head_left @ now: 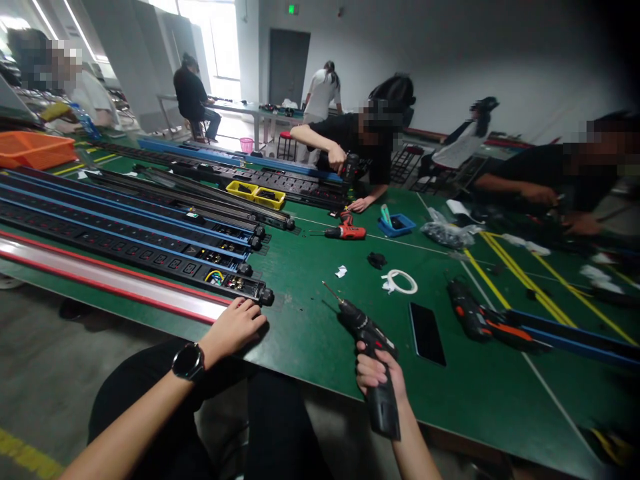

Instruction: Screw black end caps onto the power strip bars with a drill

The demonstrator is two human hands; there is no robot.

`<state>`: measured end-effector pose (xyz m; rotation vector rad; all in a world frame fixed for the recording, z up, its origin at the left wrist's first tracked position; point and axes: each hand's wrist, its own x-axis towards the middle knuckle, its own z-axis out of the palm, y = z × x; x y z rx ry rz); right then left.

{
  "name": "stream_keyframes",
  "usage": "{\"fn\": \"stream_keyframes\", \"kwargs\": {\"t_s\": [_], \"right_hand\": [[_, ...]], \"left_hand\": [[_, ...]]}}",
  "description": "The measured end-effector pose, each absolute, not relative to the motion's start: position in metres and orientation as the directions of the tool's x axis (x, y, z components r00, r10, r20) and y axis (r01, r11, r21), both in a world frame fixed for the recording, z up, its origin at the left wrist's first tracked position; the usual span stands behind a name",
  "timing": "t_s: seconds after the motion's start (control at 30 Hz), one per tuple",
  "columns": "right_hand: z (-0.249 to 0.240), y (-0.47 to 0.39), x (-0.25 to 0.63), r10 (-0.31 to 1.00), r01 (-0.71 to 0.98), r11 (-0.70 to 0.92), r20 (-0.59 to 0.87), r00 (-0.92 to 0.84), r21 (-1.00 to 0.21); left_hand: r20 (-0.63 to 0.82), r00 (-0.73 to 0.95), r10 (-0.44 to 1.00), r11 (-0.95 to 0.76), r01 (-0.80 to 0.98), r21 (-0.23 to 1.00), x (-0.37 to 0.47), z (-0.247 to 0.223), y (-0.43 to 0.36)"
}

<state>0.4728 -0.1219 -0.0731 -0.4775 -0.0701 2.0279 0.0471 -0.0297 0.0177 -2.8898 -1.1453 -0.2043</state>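
Note:
In my right hand is a black cordless drill (375, 347); my right hand (377, 373) wraps round its grip, and its long thin bit (334, 292) points up and left over the green table. My left hand (237, 327) rests with bent fingers over the near end of a silver rail with red edges (115, 273); my thumb is hidden. Beside those fingers lies a long black power strip (160, 259). Its end compartment (225, 279) is uncovered, showing coloured wires and brass parts, and a round black fitting (266, 297) sits at its tip.
More blue-edged strips (200, 230) lie alongside. On the green table (310, 347) are a red drill (345, 231), a phone (427, 333), a white tape ring (401, 281), another drill (467, 310), yellow bins (256, 193) and a blue tray (397, 225). Co-workers (373, 140) work across the table.

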Motion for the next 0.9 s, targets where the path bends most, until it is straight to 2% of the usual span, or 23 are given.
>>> {"fn": "stream_keyframes", "kwargs": {"t_s": [0.13, 0.27, 0.4, 0.57, 0.7, 0.8, 0.9], "right_hand": [[-0.07, -0.123, 0.47, 0.865, -0.836, -0.479, -0.305, -0.399, -0.266], [-0.068, -0.125, 0.468, 0.875, -0.874, -0.444, -0.304, -0.376, -0.197], [-0.068, -0.123, 0.467, 0.895, -0.877, -0.422, -0.258, -0.363, -0.228], [-0.061, -0.123, 0.463, 0.92, -0.898, -0.352, -0.274, -0.28, -0.263], [-0.062, -0.123, 0.464, 0.904, -0.892, -0.371, -0.321, -0.283, -0.257], [-0.067, -0.121, 0.469, 0.884, -0.87, -0.423, -0.328, -0.334, -0.255], [-0.069, -0.121, 0.472, 0.856, -0.829, -0.485, -0.345, -0.385, -0.28]], "left_hand": [[0.147, 0.763, 0.63, -0.771, 0.636, 0.003, 0.068, 0.017, -0.03], [0.147, 0.789, 0.597, -0.8, 0.599, 0.033, 0.116, 0.012, -0.032], [0.165, 0.746, 0.645, -0.763, 0.64, 0.089, 0.184, 0.003, -0.027], [0.312, 0.621, 0.719, -0.688, 0.699, 0.195, 0.233, 0.012, -0.018], [0.364, 0.575, 0.733, -0.671, 0.701, 0.243, 0.211, 0.021, -0.032], [0.361, 0.579, 0.731, -0.672, 0.702, 0.235, 0.164, 0.022, -0.044], [0.365, 0.513, 0.777, -0.608, 0.762, 0.223, 0.105, 0.024, -0.044]]}}
